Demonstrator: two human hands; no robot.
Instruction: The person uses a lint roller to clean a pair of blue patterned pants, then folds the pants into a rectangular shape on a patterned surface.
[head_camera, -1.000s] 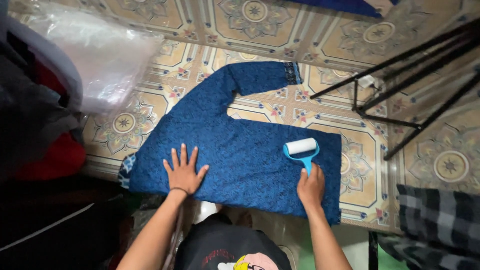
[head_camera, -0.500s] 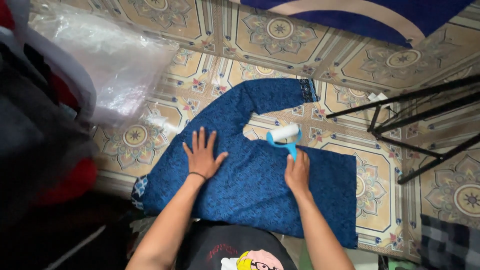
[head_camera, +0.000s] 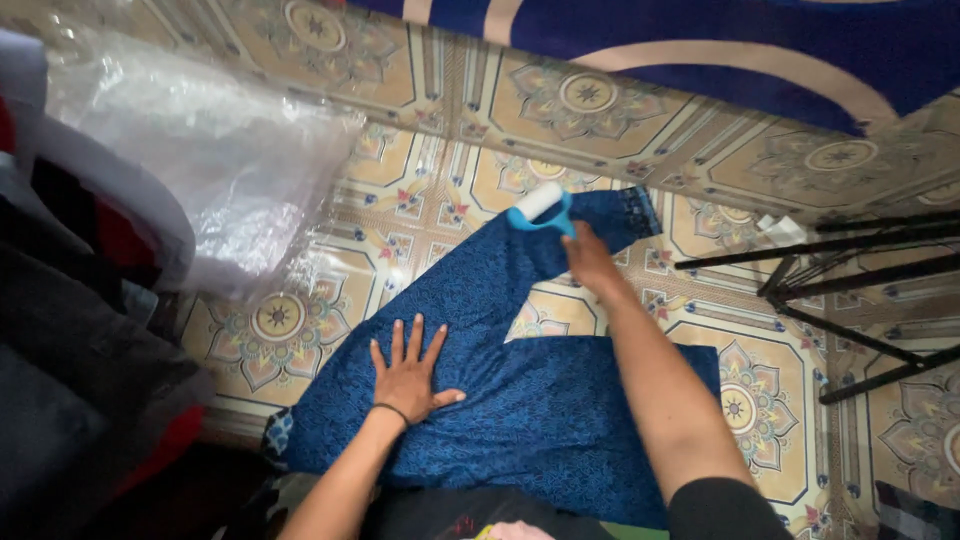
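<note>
In the head view we look down on a blue patterned garment (head_camera: 520, 400) spread flat on the tiled floor (head_camera: 300, 320), its body near us and one sleeve (head_camera: 570, 225) reaching away toward the upper middle. Our left hand (head_camera: 408, 375) lies palm down on the body of the garment, fingers spread apart and gripping nothing, a dark band at the wrist. Our right hand (head_camera: 588, 258) is stretched out over the sleeve, closed around the light blue handle of a lint roller (head_camera: 540, 205); the roller's white drum sits at the far edge of the sleeve, close to its patterned cuff. The two hands are well apart. To the left a crumpled clear plastic bag (head_camera: 220, 170) lies beside a heap of dark and red clothes (head_camera: 80, 330). A dark blue rug (head_camera: 760, 50) with pale curved bands runs along the top, and black metal legs (head_camera: 850, 270) stand at the right.
</note>
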